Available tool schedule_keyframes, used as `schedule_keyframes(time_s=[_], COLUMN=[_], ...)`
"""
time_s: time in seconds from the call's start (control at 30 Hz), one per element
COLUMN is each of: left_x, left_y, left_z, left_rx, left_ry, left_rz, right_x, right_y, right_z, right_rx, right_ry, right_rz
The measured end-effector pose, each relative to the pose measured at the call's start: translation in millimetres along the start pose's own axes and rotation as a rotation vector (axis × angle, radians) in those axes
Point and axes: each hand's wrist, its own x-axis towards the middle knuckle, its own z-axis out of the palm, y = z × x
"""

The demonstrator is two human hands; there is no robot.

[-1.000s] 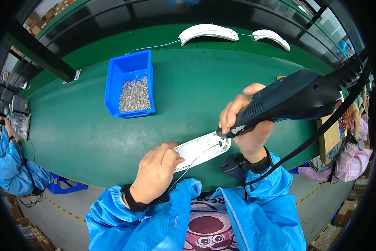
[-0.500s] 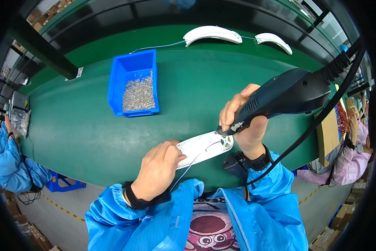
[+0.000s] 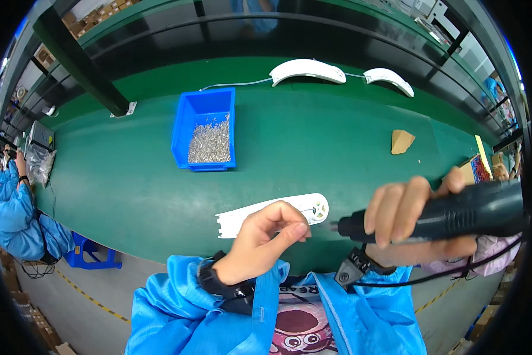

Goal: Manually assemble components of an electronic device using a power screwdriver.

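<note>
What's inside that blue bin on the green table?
The blue bin holds a heap of small silvery pieces, probably screws, piled toward its near end. The heap covers the bottom there, so anything buried beneath cannot be seen.

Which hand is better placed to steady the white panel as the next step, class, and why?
Probably the left hand: it is right at the white panel, though whether its curled fingers hold anything is unclear. The right hand is farther off and grips the black tool.
</note>
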Motion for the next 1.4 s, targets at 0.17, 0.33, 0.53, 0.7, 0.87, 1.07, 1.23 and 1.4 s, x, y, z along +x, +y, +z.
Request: schedule_keyframes(time_s=[0.17, 0.33, 0.53, 0.7, 0.87, 1.07, 1.23, 1.4], left_x=[-1, -22, -70, -93, -95, -101, -100, -105], left_y=[10, 25, 15, 2, -19, -17, -20, -18], left_z=[-6, -45, -82, -91, -90, -89, -92, -88], left_rx=[0.199, 0.880, 1.056, 1.269, 1.287, 1.292, 1.288, 1.293], left_ry=[0.007, 0.237, 0.490, 0.555, 0.492, 0.463, 0.441, 0.442], left_rz=[0.071, 0.405, 0.380, 0.355, 0.380, 0.484, 0.509, 0.495], right_x=[-2, -2, 63, 107, 103, 117, 120, 113], right_y=[-10, 0, 63, 143, 196, 166, 168, 160], right_z=[-18, -57, -167, -183, -251, -248, -258, -201], right_rx=[-0.141, -0.259, -0.689, -1.579, -1.685, -2.056, -2.015, -1.888], right_ry=[0.003, 0.049, -0.142, -0.436, -0.548, -0.190, -0.328, -0.461], right_rz=[0.011, 0.544, 0.634, 0.442, 0.289, 0.355, 0.242, 0.368])
